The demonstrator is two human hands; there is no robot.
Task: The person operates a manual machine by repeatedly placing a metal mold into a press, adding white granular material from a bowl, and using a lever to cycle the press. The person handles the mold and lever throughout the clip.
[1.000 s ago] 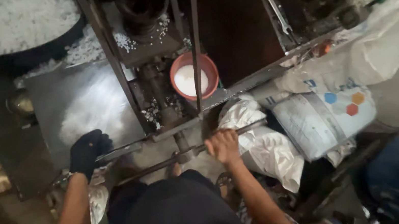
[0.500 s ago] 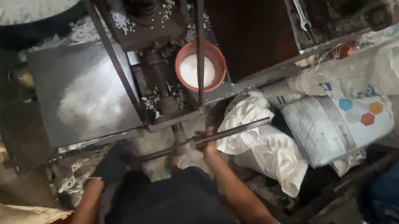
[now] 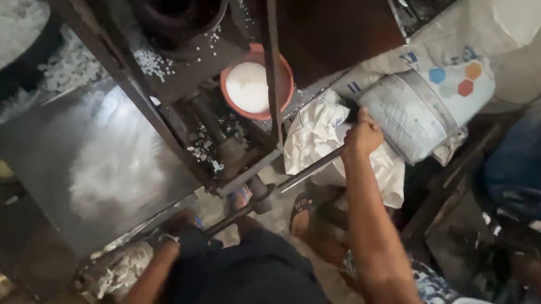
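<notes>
Both hands close around one long metal bar (image 3: 288,183), which runs slantwise from the gloved left hand (image 3: 187,231) low at one end up to the bare right hand (image 3: 362,136) at the higher end. Each grip is wrapped tight on the bar, fingers curled shut. Just beyond the right grip lies a white sack (image 3: 429,110) on its side; above the bar's middle sits an orange bowl (image 3: 257,89) of white powder inside the dark machine frame (image 3: 205,77).
</notes>
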